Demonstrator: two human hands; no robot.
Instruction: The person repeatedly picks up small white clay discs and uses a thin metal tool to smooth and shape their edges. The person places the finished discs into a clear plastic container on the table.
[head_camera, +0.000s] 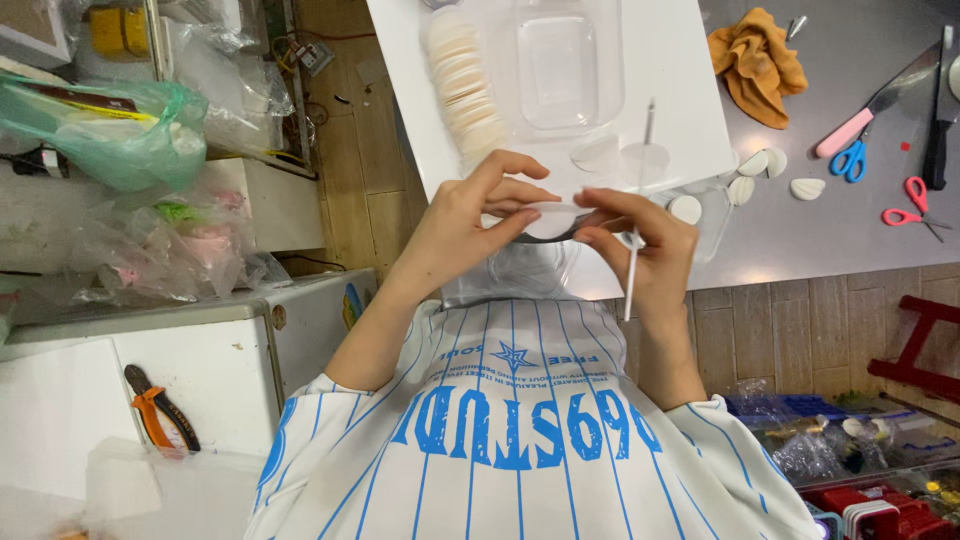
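My left hand (462, 222) and my right hand (640, 250) meet just above my striped shirt (520, 440), and between them I pinch a thin white round disc (553, 218); my left thumb and fingertips close on its near edge while the fingers of my right grip it from the other side. My right hand also clamps a slim white stick (637, 215) that runs upright through its fingers, its tip reaching over the white board (690, 70). On that board, well apart from my hands, a row of stacked white discs (465, 85) leans beside a clear plastic tray (558, 65). Further right on the steel table (850, 240) lie a few folded white pieces (770, 175), an orange cloth (760, 65), blue-handled scissors (850, 160), red-handled scissors (912, 205) and a pink-handled knife (870, 110). Orange-handled pliers (160, 410) rest on the white cabinet (200, 360) at my left.
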